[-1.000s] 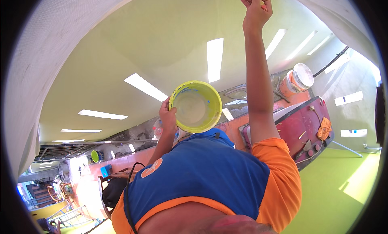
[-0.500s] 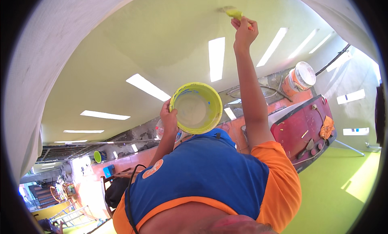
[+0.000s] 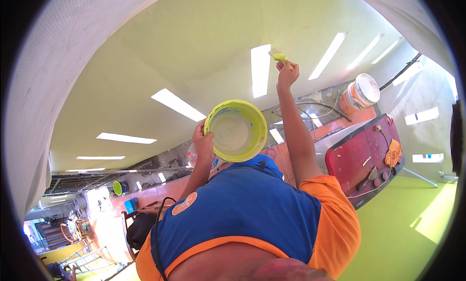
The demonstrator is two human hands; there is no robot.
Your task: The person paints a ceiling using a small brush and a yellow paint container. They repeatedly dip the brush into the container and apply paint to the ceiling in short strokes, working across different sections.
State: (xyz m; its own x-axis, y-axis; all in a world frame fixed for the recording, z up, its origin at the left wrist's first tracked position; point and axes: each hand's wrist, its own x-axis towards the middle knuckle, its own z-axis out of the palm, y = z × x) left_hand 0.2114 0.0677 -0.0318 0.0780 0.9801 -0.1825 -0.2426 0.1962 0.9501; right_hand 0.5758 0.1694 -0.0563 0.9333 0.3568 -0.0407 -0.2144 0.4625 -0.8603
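My left hand [image 3: 203, 141] grips the rim of a yellow-green bucket [image 3: 262, 135] on its left side, fingers partly behind it. Inside is pale, off-white paint [image 3: 230, 133], with blue smears on the bucket's inner wall. Raised ahead of me on the right, my right hand [image 3: 288, 74] is closed around a paintbrush [image 3: 279, 57] coated in yellow-green. Its bristles are at the pale green wall [image 3: 160, 53], beside a bright strip of light; I cannot tell whether they touch it. A darker, damp-looking patch shows on the wall to the left.
On the right stands a red table [image 3: 354, 157] with an orange cloth [image 3: 393, 153] on it. Beyond it are a large paint pail [image 3: 359, 95] and a coiled hose [image 3: 330, 106]. A plastic bottle [image 3: 192, 155] is near my left forearm. Far left are a small green bucket [image 3: 117, 188] and a ladder [image 3: 90, 259].
My right hand has come down the wall toward me with the paintbrush, from a higher spot to beside the light strip. My left hand and the bucket have hardly moved.
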